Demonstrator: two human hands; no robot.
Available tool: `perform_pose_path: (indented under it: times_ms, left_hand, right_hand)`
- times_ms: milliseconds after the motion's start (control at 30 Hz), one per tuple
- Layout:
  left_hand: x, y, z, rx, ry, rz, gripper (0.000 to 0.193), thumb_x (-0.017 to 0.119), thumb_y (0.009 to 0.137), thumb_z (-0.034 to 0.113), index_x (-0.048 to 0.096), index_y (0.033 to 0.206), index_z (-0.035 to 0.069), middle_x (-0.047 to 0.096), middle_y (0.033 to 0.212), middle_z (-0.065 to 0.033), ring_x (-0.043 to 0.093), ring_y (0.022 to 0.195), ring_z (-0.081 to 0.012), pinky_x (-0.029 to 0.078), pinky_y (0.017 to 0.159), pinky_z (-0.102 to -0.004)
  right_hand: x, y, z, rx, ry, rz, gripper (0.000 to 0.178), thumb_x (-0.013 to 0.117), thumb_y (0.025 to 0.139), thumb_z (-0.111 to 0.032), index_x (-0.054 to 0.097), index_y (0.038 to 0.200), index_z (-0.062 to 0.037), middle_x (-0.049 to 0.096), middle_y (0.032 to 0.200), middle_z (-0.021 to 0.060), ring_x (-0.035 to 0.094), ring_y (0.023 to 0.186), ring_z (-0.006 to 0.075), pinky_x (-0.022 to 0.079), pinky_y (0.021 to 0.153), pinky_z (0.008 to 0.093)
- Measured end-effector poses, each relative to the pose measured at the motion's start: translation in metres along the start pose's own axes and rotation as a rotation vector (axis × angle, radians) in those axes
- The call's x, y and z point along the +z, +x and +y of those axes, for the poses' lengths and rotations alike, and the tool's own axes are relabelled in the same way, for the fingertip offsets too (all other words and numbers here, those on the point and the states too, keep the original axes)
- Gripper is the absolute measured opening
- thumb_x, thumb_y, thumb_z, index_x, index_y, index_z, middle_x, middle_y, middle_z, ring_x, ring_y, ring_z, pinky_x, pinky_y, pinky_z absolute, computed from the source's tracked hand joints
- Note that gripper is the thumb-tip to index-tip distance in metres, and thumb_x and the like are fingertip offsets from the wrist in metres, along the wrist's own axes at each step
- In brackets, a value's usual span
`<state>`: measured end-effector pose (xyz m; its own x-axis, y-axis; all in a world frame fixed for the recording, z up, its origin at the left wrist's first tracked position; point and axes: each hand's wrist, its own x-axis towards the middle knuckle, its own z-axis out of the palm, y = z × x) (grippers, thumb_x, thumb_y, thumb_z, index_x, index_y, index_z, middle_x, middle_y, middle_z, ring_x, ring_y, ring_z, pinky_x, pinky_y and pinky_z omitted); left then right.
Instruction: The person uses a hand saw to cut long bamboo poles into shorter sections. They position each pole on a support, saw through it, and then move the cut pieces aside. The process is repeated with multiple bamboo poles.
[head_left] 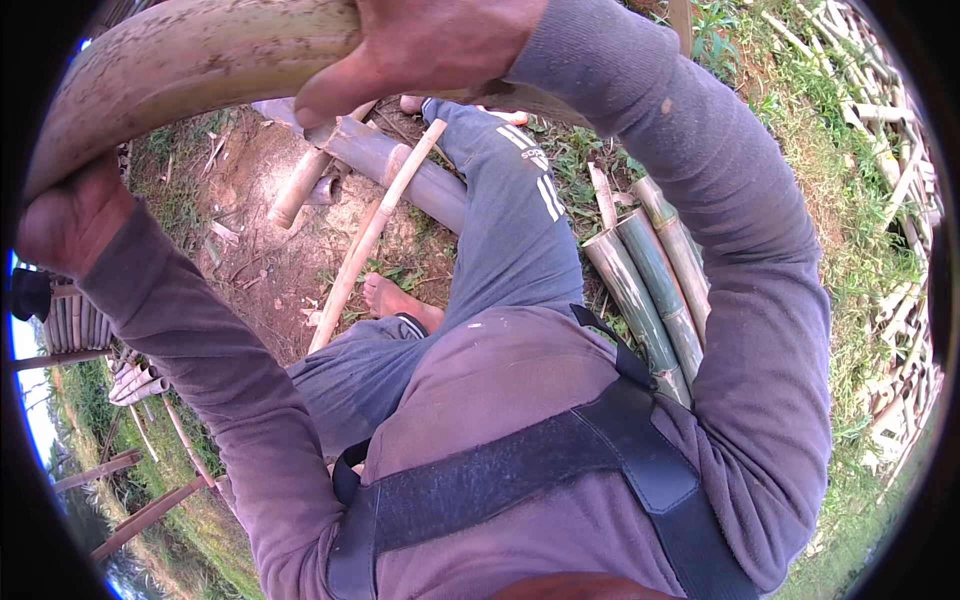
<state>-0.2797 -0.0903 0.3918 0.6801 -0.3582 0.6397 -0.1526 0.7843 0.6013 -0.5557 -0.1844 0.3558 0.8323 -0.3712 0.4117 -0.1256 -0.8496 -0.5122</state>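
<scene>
A thick, pale bamboo pole (pixel 200 65) with dark specks spans the upper left, raised high and close to the view. My right hand (pixel 430 50) grips it at the top centre, thumb laid along its lower side. At the far left my left hand (pixel 75 220) is closed against its underside, with the fingertips partly hidden. Below the pole, a grey bamboo length (pixel 430 190) lies on the ground beside my leg. A slender bamboo stick (pixel 375 230) slants across in front of it. A short bamboo piece (pixel 300 190) rests on the sawdust-strewn soil.
Several cut green bamboo lengths (pixel 655 285) lie to the right of my leg. Bamboo scraps (pixel 900 330) are heaped along the far right. A bare foot (pixel 400 300) rests on the dirt. Wooden rails (pixel 150 515) and stacked bamboo (pixel 75 320) stand at the left.
</scene>
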Motion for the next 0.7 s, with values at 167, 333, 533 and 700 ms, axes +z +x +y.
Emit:
perform_pose_path:
  times_ms: [167,333,533,700]
  left_hand:
    - [-0.018,-0.099,-0.099,-0.728,-0.007,-0.762,0.088,0.064,0.096,0.062,0.04,0.156,0.002,0.055,0.148,-0.023,0.055,0.136,-0.0394,0.044,0.115,-0.0536]
    - [-0.121,-0.102,-0.165,-0.812,0.664,-1.07,0.091,0.084,0.089,0.039,0.037,0.158,0.0,0.064,0.133,-0.0252,0.063,0.124,-0.0304,0.049,0.107,-0.0431]
    - [-0.263,-0.059,-0.181,-0.806,1.15,-1.005,0.081,0.086,0.087,0.036,0.049,0.152,0.005,0.069,0.124,-0.0223,0.067,0.116,-0.0295,0.052,0.102,-0.0408]
    - [-0.278,-0.065,-0.155,-0.763,1.363,-1.041,0.077,0.086,0.087,0.035,0.052,0.149,0.005,0.071,0.12,-0.0191,0.07,0.11,-0.0284,0.055,0.097,-0.0406]
  right_hand:
    - [0.004,-0.163,0.048,0.506,-0.207,0.052,0.09,0.085,0.071,-0.029,0.046,0.149,-0.0047,0.067,0.126,0.0233,0.068,0.114,0.0397,0.054,0.099,0.0463]
    - [0.01,-0.379,0.048,0.999,-0.422,0.09,0.093,0.081,0.071,-0.025,0.042,0.153,-0.0047,0.061,0.135,0.0263,0.065,0.12,0.0418,0.054,0.102,0.0467]
    - [0.052,-0.587,-0.009,1.39,-0.609,0.008,0.098,0.082,0.072,-0.023,0.037,0.157,-0.0086,0.058,0.14,0.0214,0.06,0.126,0.0417,0.051,0.107,0.0482]
    - [0.103,-0.662,-0.016,1.755,-0.786,-0.089,0.094,0.085,0.081,-0.03,0.034,0.161,-0.0194,0.05,0.151,0.0136,0.049,0.14,0.0364,0.042,0.115,0.0522]
